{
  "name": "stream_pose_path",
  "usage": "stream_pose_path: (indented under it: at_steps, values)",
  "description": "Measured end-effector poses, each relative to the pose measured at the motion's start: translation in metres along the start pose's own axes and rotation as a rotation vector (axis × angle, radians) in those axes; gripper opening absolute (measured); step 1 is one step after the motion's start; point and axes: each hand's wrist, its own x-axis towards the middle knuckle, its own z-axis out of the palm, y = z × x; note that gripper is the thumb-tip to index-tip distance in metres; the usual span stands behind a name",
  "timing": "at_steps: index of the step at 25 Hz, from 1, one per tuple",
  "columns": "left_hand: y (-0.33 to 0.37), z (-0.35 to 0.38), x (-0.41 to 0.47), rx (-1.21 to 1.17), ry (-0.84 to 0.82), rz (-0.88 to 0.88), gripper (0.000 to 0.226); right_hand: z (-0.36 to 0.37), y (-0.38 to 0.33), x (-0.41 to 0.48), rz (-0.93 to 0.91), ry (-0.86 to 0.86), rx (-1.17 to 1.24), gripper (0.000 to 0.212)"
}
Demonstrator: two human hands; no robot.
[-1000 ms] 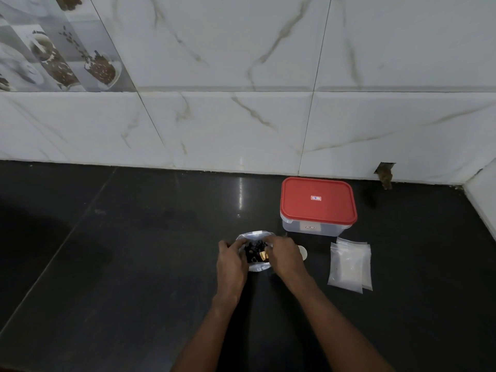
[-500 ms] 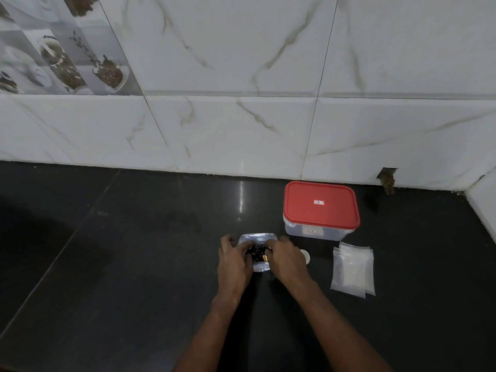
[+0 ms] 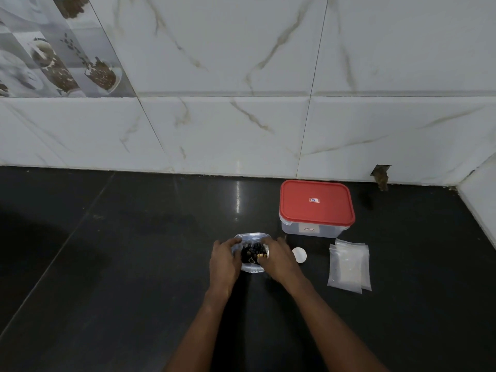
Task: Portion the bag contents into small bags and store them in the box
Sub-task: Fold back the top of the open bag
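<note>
A clear plastic bag [image 3: 251, 238] holding small dark pieces and a yellowish one sits on the black counter [image 3: 134, 264]. My left hand [image 3: 224, 264] grips its left side and my right hand [image 3: 279, 261] grips its right side, with the bag's mouth held apart between them. A clear box with a shut red lid [image 3: 316, 204] stands behind and to the right. A small stack of empty clear bags [image 3: 349, 265] lies flat to the right of my right hand.
A small white round object [image 3: 300, 255] lies just right of my right hand. The marble-tiled wall [image 3: 241, 116] runs along the back, and a side wall [image 3: 480, 205] closes the right end. A small hole [image 3: 381, 177] shows at the wall's base.
My hands have stayed on the bag and drawn slightly closer around its mouth. The view has shifted a little; the box and the small bags have not moved.
</note>
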Motion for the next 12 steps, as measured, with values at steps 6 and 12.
stream_pose_path:
  at_steps: [6, 12]
  values:
    - [0.01, -0.005, 0.0, 0.044, -0.006, 0.014, 0.037, 0.003, -0.006, -0.004, -0.005, 0.054, 0.04, 0.039]
    - [-0.001, -0.014, -0.003, -0.081, 0.023, 0.061, 0.027, -0.024, 0.007, -0.026, -0.045, 0.145, 0.166, 0.033]
